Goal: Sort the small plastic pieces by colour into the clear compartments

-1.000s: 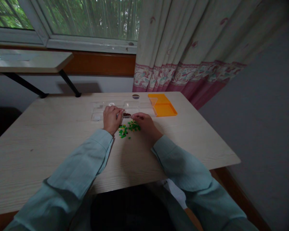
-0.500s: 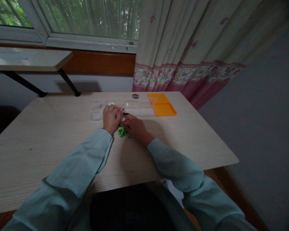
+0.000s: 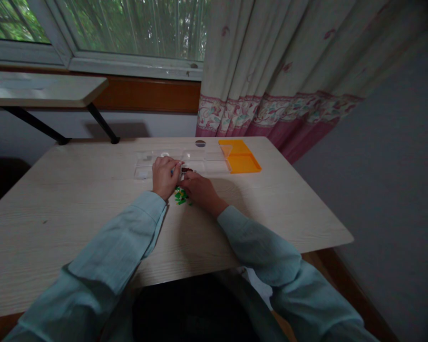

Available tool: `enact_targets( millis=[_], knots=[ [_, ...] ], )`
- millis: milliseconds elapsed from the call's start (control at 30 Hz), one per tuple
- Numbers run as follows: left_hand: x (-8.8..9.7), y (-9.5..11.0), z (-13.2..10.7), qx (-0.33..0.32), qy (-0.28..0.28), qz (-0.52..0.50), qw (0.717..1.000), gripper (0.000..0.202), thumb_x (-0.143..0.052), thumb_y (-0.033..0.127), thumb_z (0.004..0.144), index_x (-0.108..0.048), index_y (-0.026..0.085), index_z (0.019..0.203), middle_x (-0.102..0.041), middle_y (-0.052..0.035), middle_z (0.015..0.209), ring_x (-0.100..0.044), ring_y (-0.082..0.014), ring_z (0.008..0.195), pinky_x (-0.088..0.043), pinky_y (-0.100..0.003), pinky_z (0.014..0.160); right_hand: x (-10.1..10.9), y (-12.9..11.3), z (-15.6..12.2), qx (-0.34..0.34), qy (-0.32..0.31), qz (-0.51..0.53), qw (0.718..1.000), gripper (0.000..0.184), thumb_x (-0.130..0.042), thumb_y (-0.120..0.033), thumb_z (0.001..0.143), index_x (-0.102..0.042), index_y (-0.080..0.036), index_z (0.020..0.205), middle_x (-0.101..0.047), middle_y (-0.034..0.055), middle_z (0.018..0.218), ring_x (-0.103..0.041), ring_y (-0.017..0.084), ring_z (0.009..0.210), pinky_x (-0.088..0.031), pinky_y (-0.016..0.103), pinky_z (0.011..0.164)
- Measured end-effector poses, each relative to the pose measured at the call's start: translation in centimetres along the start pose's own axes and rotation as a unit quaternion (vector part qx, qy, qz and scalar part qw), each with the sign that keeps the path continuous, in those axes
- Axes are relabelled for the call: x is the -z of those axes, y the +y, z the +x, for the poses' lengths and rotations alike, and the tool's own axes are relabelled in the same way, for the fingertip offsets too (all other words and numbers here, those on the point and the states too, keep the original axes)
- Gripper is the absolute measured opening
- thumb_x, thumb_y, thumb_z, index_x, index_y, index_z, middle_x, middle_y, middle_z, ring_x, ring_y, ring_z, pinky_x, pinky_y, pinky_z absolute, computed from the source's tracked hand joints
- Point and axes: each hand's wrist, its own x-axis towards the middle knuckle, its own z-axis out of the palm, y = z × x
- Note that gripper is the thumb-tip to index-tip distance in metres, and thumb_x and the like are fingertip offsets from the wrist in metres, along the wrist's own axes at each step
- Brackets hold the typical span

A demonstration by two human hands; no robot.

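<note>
Both my hands meet at the middle of the light wooden table (image 3: 74, 199). My left hand (image 3: 165, 176) is curled, its fingers pinched on a small dark piece (image 3: 187, 169) at the front edge of a clear compartment tray (image 3: 214, 165). My right hand (image 3: 199, 189) is closed, with its fingertips against the same small piece. It lies over a heap of small green and yellow pieces (image 3: 180, 196), most of which it hides.
An orange lid (image 3: 239, 156) lies at the right end of the clear tray. A small dark round disc (image 3: 200, 143) sits behind the tray. A second table (image 3: 39, 90) stands at the back left under the window. A curtain (image 3: 271, 76) hangs at the back right.
My right hand has moved left from the right side of the green heap to meet my left hand at the dark piece, and covers most of the heap. My left hand has stayed put.
</note>
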Motion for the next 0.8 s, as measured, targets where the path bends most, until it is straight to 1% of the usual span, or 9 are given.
enact_targets(
  millis=[100, 200, 267, 367, 433, 533, 667, 800],
  knots=[
    [0.1, 0.0, 0.0, -0.003, 0.004, -0.007, 1.0, 0.033, -0.041, 0.039, 0.097, -0.071, 0.024, 0.1, -0.06, -0.0058, 0.09, -0.049, -0.0229, 0.092, -0.037, -0.04, 0.085, -0.2, 0.2, 0.0, -0.004, 0.006, 0.016, 1.0, 0.025, -0.047, -0.019, 0.094, -0.071, -0.021, 0.097, -0.061, 0.0075, 0.097, -0.055, 0.018, 0.093, -0.042, 0.025, 0.072],
    [0.0, 0.0, 0.0, -0.018, 0.004, -0.021, 1.0, 0.032, -0.042, 0.037, 0.097, -0.071, 0.024, 0.1, -0.06, -0.0058, 0.089, -0.049, -0.0224, 0.091, -0.038, -0.039, 0.085, -0.8, 1.1, -0.1, -0.035, 0.055, 0.092, 0.994, 0.021, -0.051, -0.021, 0.093, -0.072, -0.021, 0.094, -0.063, 0.0052, 0.098, -0.056, 0.016, 0.093, -0.042, 0.024, 0.075],
    [0.0, 0.0, 0.0, -0.035, -0.005, -0.036, 0.999, 0.032, -0.042, 0.037, 0.097, -0.071, 0.024, 0.1, -0.06, -0.0056, 0.088, -0.049, -0.0218, 0.091, -0.038, -0.039, 0.084, -1.3, 2.1, -0.2, -0.065, 0.11, 0.168, 0.977, 0.019, -0.054, -0.023, 0.092, -0.072, -0.021, 0.094, -0.063, 0.004, 0.097, -0.057, 0.014, 0.09, -0.043, 0.024, 0.076],
    [0.0, 0.2, 0.0, -0.068, -0.031, -0.063, 0.995, 0.031, -0.042, 0.037, 0.097, -0.071, 0.023, 0.101, -0.059, -0.0052, 0.087, -0.049, -0.0206, 0.09, -0.039, -0.037, 0.084, -1.8, 3.6, -0.1, -0.095, 0.193, 0.267, 0.939, 0.015, -0.06, -0.026, 0.089, -0.073, -0.019, 0.09, -0.065, 0.0039, 0.088, -0.058, 0.014, 0.084, -0.045, 0.025, 0.077],
    [0.1, 0.5, 0.0, -0.096, -0.051, -0.077, 0.991, 0.031, -0.043, 0.037, 0.097, -0.07, 0.024, 0.103, -0.059, -0.005, 0.088, -0.05, -0.0199, 0.091, -0.04, -0.037, 0.085, -2.0, 4.4, 0.0, -0.116, 0.222, 0.313, 0.916, 0.015, -0.064, -0.029, 0.086, -0.074, -0.019, 0.087, -0.067, 0.0038, 0.083, -0.059, 0.015, 0.08, -0.046, 0.027, 0.075],
    [0.3, 0.8, 0.0, -0.13, -0.073, -0.091, 0.985, 0.031, -0.043, 0.037, 0.097, -0.068, 0.024, 0.109, -0.06, -0.0054, 0.09, -0.05, -0.0198, 0.093, -0.04, -0.037, 0.086, -2.1, 5.0, 0.1, -0.157, 0.227, 0.376, 0.885, 0.015, -0.066, -0.032, 0.082, -0.075, -0.02, 0.084, -0.07, 0.0039, 0.084, -0.061, 0.015, 0.078, -0.048, 0.028, 0.074],
    [0.2, 0.8, -0.1, -0.138, -0.081, -0.086, 0.983, 0.03, -0.046, 0.038, 0.095, -0.067, 0.024, 0.111, -0.06, -0.0054, 0.092, -0.05, -0.0198, 0.094, -0.04, -0.037, 0.087, -2.3, 5.0, 0.2, -0.18, 0.209, 0.461, 0.843, 0.022, -0.066, -0.038, 0.079, -0.075, -0.019, 0.085, -0.073, 0.0044, 0.086, -0.065, 0.017, 0.082, -0.05, 0.029, 0.077],
    [0.1, 0.7, 0.0, -0.13, -0.084, -0.074, 0.985, 0.028, -0.049, 0.038, 0.094, -0.068, 0.025, 0.11, -0.061, -0.0056, 0.092, -0.051, -0.0203, 0.095, -0.04, -0.037, 0.087, -2.4, 4.8, 0.2, -0.195, 0.194, 0.498, 0.823, 0.027, -0.065, -0.042, 0.078, -0.075, -0.018, 0.087, -0.074, 0.0051, 0.087, -0.066, 0.017, 0.084, -0.051, 0.03, 0.078]
  ],
)
